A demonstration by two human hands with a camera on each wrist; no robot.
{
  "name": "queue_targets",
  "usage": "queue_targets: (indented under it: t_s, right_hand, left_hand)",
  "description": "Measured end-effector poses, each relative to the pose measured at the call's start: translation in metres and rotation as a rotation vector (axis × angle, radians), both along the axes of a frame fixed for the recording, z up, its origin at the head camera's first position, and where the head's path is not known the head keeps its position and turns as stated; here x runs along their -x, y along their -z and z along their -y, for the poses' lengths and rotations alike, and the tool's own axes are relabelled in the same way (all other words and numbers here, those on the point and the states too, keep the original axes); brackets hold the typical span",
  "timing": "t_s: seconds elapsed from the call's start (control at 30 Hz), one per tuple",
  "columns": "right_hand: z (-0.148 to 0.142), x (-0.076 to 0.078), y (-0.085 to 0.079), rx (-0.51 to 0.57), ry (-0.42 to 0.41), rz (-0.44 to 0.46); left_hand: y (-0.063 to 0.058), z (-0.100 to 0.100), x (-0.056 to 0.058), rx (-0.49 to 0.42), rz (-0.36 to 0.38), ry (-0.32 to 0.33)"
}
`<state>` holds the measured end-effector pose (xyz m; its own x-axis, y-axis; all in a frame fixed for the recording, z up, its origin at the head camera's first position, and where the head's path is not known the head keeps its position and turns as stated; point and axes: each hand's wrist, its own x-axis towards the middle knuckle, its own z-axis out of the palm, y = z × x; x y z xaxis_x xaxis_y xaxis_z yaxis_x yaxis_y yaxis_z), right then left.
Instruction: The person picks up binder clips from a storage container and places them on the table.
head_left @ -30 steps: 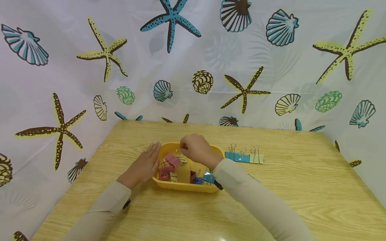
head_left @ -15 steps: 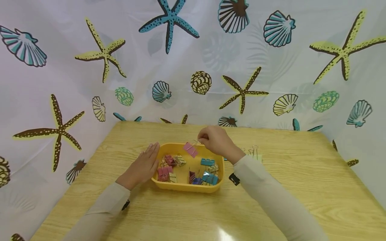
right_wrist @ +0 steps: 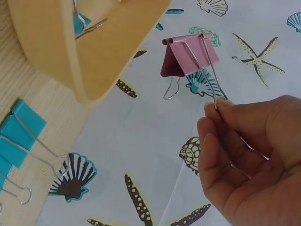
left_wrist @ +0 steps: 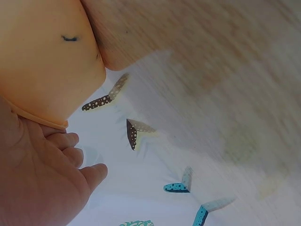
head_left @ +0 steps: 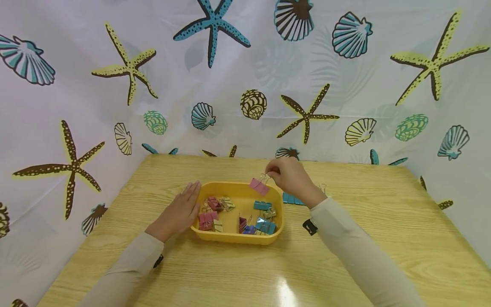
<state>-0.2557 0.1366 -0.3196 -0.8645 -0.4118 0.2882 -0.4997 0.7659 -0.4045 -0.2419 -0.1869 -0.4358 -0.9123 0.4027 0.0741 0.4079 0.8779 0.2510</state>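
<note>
A pink binder clip (head_left: 259, 186) hangs over the back right rim of the yellow tray (head_left: 234, 238). My right hand (head_left: 293, 178) pinches it by one wire handle between thumb and fingertips, as the right wrist view shows with the clip's pink body (right_wrist: 195, 54) away from the fingers. My left hand (head_left: 178, 211) rests against the tray's left side with its fingers straight. In the left wrist view that hand (left_wrist: 44, 169) touches the tray's rim (left_wrist: 42, 117). Inside the tray lie pink binder clips (head_left: 208, 219) at the left and blue ones (head_left: 265, 226) at the right.
Right of the tray, blue binder clips (head_left: 292, 199) stand in a row on the wooden table (head_left: 383, 221), partly behind my right hand. A patterned cloth (head_left: 230, 140) with shells and starfish hangs behind the table and at its sides.
My right hand has lifted the pink binder clip out of the tray and carried it right, toward the tray's back right rim. My left hand stays at the tray's left side.
</note>
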Motion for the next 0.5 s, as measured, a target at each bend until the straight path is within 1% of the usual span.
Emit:
queue_targets:
  t_s: [0.1,0.27,0.5]
  right_hand:
    - [-0.008,0.001,0.001,0.002,0.019,-0.010]
    - [-0.025,0.004,0.004,0.006,0.063,0.006]
    - [-0.059,0.004,0.003,0.006,0.116,-0.009]
  left_hand:
    - [0.000,0.000,0.000,0.002,0.002,-0.001]
    - [-0.001,0.000,-0.001,0.005,0.004,0.002]
    - [-0.003,0.000,-0.001,-0.003,-0.005,0.014]
